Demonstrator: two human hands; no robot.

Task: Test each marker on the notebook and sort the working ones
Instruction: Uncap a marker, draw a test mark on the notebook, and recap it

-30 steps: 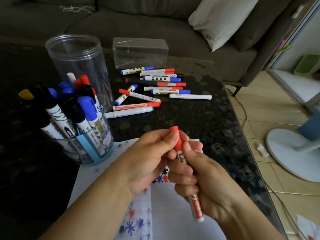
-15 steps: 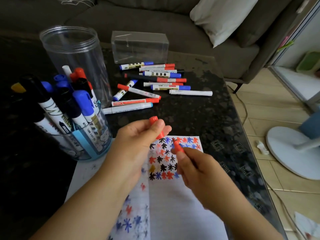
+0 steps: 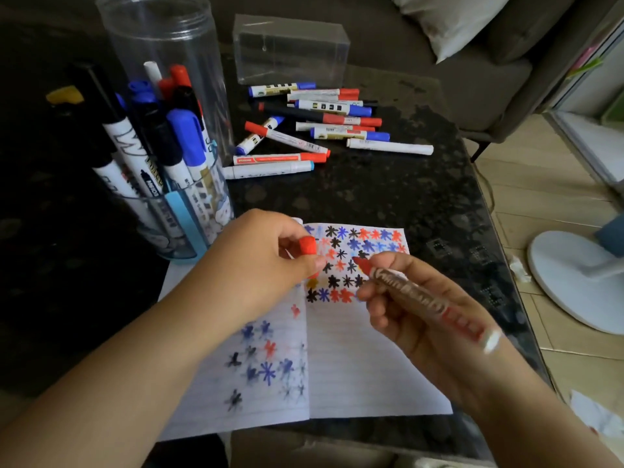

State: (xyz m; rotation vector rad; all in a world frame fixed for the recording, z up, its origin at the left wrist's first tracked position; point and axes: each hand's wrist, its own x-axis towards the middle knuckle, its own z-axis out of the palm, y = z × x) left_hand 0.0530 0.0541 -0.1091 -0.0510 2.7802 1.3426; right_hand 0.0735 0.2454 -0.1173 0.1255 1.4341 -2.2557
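Right hand (image 3: 422,309) grips one marker (image 3: 418,295), left hand (image 3: 263,261) — one cap (image 3: 307,245)

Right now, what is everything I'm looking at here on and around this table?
Notebook: one, white lined, open at the table's near edge, covered in red, blue and black test marks.
Red marker: one, uncapped, tip over the page.
Red cap: one, above the notebook.
Loose markers: a pile, red, blue and black caps, mid-table.
Cup of markers: one, clear, left.
Tall jar: one, clear, behind the cup.
Clear box: one, far edge.
Table: one, dark.
Left hand: pinches the cap.
Right hand: grips the marker.
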